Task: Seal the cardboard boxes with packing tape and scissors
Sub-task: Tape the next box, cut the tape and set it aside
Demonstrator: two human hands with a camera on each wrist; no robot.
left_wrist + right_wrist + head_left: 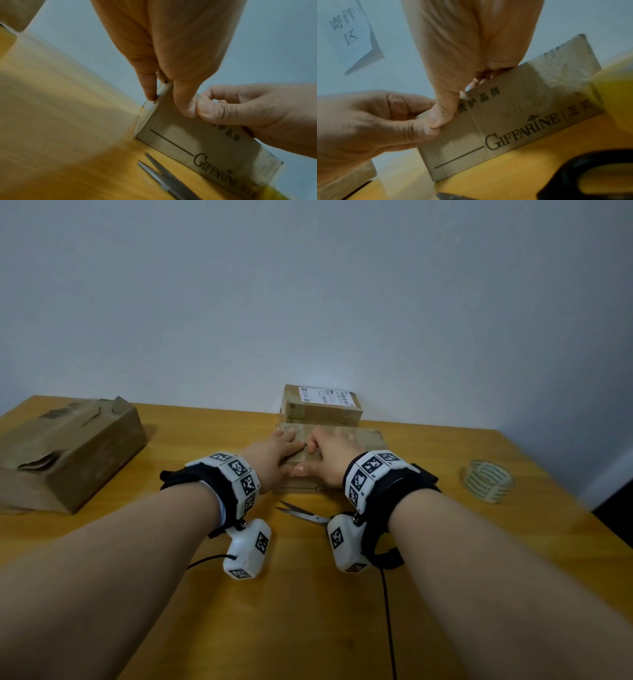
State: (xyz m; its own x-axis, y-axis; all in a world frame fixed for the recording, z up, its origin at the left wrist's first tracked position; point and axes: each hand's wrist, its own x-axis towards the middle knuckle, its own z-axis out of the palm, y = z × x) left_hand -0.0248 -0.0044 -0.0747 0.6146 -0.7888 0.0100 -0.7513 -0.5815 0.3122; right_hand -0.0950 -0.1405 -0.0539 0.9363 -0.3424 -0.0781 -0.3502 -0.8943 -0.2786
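A flat cardboard box (363, 440) printed "Giffarine" lies at the table's middle. My left hand (279, 455) grips its front upper edge near the left corner, thumb on the printed front face (214, 152) and fingers over the top. My right hand (329, 460) grips the same edge right beside it, its thumb (443, 115) touching the left thumb (429, 131). Glossy clear tape (147, 112) covers the box's left end. Scissors (301, 513) lie partly spread on the table just in front of the box, blades (163, 178) pointing left. The tape roll (488, 481) stands at the right.
A second, labelled box (322, 404) sits directly behind the held one, against the wall. A large brown box (68, 453) takes up the table's left side. The wooden table (308, 611) ends at the right just past the tape roll. A paper sign (349, 31) hangs on the wall.
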